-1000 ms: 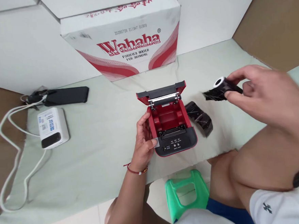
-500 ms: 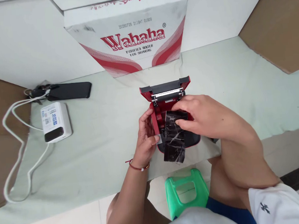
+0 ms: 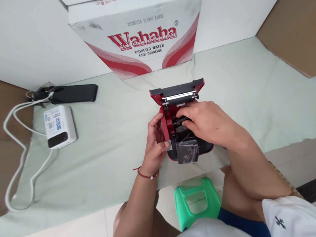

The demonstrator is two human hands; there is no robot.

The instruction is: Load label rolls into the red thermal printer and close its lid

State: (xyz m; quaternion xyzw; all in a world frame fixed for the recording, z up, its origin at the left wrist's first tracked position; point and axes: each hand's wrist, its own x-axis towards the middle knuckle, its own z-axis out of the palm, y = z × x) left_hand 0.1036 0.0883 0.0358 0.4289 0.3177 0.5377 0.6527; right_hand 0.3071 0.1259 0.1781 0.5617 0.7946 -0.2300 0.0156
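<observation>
A small red and black label printer [image 3: 165,129] sits near the table's front edge with its lid [image 3: 178,89] swung up, a metal rod and a black roller showing along it. My left hand [image 3: 156,140] is wrapped around its left side, the thumb by a grey tab at the front corner. Inside the open compartment, the thumb and fingers of my right hand [image 3: 207,121] are closed on a glossy, creased black film strip [image 3: 187,151]. Its free end hangs over the printer's front edge. My right fingers hide part of the strip and the compartment's right side.
Behind the printer stands a white and red water carton [image 3: 147,36]. To the left lie a black phone [image 3: 76,93], a white power bank [image 3: 59,126] and a looped white cable [image 3: 6,187]. A green stool [image 3: 180,203] stands below the table edge.
My right fingers have moved deeper into the compartment with the black strip. Less of the strip now hangs out at the front. My left hand keeps its hold on the printer.
</observation>
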